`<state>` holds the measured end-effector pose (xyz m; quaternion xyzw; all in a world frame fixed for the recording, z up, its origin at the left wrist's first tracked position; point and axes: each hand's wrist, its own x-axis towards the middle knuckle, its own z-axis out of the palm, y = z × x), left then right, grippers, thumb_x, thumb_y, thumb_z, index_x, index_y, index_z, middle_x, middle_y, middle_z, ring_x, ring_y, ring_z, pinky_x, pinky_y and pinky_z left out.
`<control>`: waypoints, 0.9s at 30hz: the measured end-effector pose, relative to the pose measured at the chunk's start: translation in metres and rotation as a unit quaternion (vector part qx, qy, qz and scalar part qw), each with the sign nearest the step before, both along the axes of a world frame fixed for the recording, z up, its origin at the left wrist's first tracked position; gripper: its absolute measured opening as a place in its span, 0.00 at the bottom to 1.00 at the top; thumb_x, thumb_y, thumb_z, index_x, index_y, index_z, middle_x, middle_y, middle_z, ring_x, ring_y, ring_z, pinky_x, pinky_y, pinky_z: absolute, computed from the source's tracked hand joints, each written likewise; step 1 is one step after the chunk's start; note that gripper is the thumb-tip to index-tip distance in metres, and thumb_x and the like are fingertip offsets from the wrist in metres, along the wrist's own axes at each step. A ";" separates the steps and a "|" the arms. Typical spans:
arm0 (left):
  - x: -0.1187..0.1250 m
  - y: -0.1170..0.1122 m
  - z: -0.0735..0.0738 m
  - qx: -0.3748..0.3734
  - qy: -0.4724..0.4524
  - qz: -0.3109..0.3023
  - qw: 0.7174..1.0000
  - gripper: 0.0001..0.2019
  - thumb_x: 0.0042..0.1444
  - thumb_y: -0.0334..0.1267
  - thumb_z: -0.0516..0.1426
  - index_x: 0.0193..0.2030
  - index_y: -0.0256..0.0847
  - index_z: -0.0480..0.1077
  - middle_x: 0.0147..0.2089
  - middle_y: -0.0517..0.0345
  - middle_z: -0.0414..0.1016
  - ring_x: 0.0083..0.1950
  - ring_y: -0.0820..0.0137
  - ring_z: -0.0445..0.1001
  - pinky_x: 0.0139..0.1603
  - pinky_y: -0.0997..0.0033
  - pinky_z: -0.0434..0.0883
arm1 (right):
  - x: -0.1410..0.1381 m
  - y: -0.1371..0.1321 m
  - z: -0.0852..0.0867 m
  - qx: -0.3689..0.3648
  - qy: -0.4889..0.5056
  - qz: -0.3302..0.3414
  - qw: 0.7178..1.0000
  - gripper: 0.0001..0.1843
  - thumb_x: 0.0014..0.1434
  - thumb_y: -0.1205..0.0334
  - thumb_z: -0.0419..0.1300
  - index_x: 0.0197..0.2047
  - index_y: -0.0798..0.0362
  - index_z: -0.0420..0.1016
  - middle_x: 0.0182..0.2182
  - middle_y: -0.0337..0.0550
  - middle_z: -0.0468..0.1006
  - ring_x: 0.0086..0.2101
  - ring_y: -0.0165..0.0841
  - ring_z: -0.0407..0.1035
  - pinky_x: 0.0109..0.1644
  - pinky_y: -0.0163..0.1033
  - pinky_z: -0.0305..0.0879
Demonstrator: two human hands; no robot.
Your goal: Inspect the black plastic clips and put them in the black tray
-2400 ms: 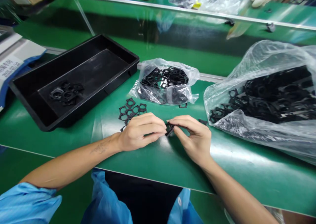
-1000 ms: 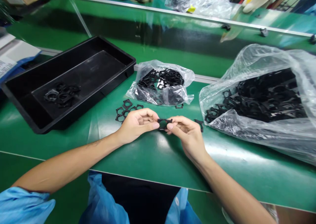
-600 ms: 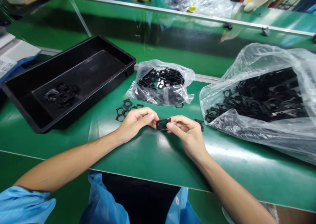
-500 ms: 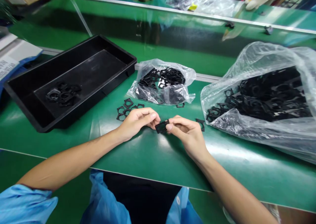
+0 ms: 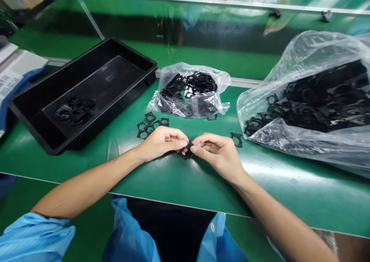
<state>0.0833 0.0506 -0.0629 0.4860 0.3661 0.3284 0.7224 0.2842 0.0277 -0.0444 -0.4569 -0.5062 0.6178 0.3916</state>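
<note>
A small black plastic part with a round opening (image 5: 186, 152) is pinched between my two hands above the green table. My left hand (image 5: 166, 142) grips its left side with thumb and fingers. On the other side, my right hand (image 5: 216, 150) holds it between thumb and forefinger. Just behind my left hand lies a group of black ring-shaped parts (image 5: 149, 128) on the table. One more loose black part (image 5: 237, 139) rests to the right of my right hand. The fingers hide some of the held part.
A black tray (image 5: 121, 96) with several black parts in it stands at the left. A small clear bag (image 5: 199, 107) of black parts lies at the back middle. The large clear bag (image 5: 289, 146) at the right holds many more. A metal rail (image 5: 245, 82) runs behind.
The held part, seen flat and dark before, is now turned so its round opening shows. My left fingers have come onto it. The view has shifted slightly.
</note>
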 end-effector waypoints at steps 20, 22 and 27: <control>0.007 -0.008 -0.001 0.085 0.034 0.093 0.991 0.15 0.51 0.41 0.69 0.42 0.35 0.77 0.35 0.55 0.80 0.35 0.71 0.79 0.39 0.73 0.77 | 0.003 0.004 -0.002 0.055 -0.023 -0.089 0.994 0.20 0.50 0.45 0.74 0.32 0.52 0.76 0.23 0.37 0.74 0.25 0.30 0.70 0.33 0.37 0.69; 0.007 -0.006 -0.002 0.079 0.031 0.101 0.991 0.14 0.51 0.43 0.70 0.38 0.35 0.76 0.32 0.55 0.79 0.33 0.71 0.79 0.37 0.73 0.77 | 0.002 0.004 -0.001 0.043 -0.026 -0.087 0.995 0.21 0.49 0.44 0.74 0.32 0.52 0.75 0.23 0.38 0.75 0.25 0.30 0.70 0.33 0.37 0.70; 0.006 -0.007 -0.001 0.089 0.024 0.111 0.990 0.15 0.50 0.45 0.69 0.35 0.35 0.77 0.30 0.56 0.79 0.31 0.71 0.79 0.35 0.73 0.77 | 0.002 0.006 -0.001 0.011 -0.024 -0.061 0.998 0.22 0.48 0.44 0.74 0.32 0.53 0.76 0.22 0.38 0.76 0.23 0.30 0.70 0.33 0.37 0.69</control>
